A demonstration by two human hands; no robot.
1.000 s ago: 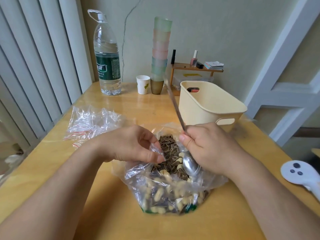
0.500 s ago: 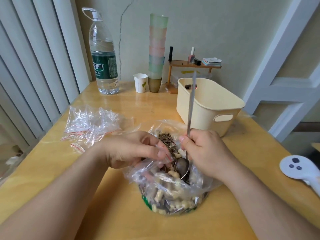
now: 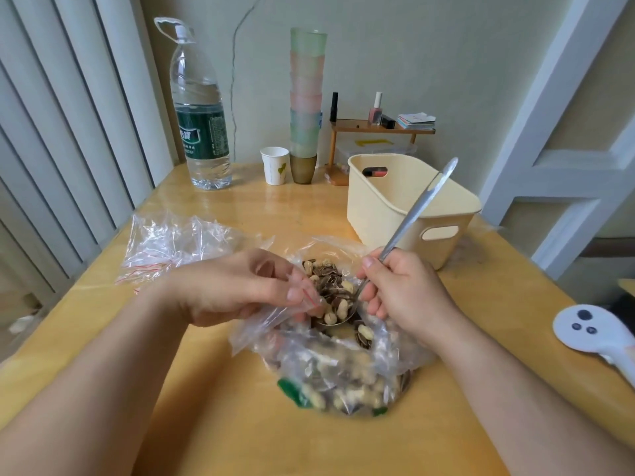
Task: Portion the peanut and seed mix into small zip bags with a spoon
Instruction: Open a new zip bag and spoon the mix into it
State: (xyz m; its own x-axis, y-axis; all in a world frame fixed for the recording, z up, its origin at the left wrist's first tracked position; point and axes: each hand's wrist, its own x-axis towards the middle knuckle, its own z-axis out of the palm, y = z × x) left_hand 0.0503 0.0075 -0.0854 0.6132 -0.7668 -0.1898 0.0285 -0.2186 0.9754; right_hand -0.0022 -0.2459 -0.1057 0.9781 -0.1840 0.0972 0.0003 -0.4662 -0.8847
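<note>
Now a loaded spoon is gripped by the right hand, its bowl heaped with the peanut and seed mix just above the big bag on the table; a small zip bag is pinched at its red-lined mouth by the left hand, held touching the bowl's left edge — half a second ago the bowl was buried in the mix and the handle stood upright; it is now tilted right, over the cream basket.
</note>
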